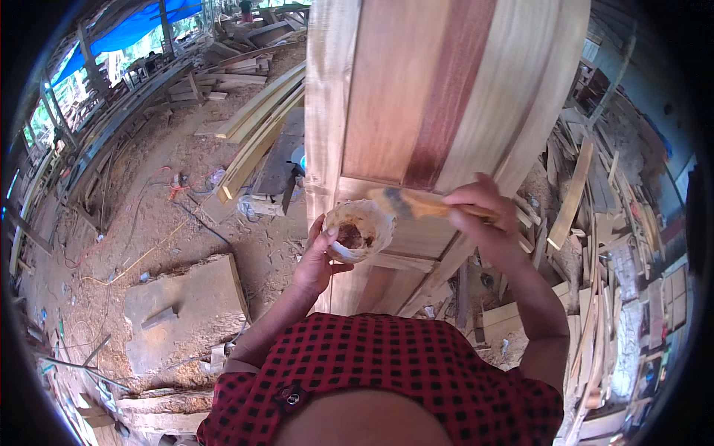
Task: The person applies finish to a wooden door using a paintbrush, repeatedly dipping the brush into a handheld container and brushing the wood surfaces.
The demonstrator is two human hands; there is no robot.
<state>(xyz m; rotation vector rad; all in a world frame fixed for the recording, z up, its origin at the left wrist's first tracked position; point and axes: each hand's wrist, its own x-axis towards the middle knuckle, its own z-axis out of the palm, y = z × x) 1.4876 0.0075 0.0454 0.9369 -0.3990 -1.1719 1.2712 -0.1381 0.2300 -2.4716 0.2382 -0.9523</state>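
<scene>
My left hand (317,260) is closed on a whitish bowl (383,229), thumb at the rim. Brown residue coats the inside of the bowl, darkest at the bottom. My right hand (487,215) grips the wooden handle of a paintbrush (424,204), slightly blurred by motion. The brush points left, its pale bristles by the bowl's upper right rim. Under both hands lies a large panelled wooden door (401,97), with light boards and a reddish-brown strip. Part of the door is hidden behind the bowl and my hands.
Long planks (260,134) lie left of the door beside a dark board (281,167). A flat wooden slab (186,312) rests on the sawdust-covered ground at lower left. Cords (201,215) trail nearby. Stacked wood offcuts (573,197) crowd the right side. A blue tarp (126,33) hangs at far left.
</scene>
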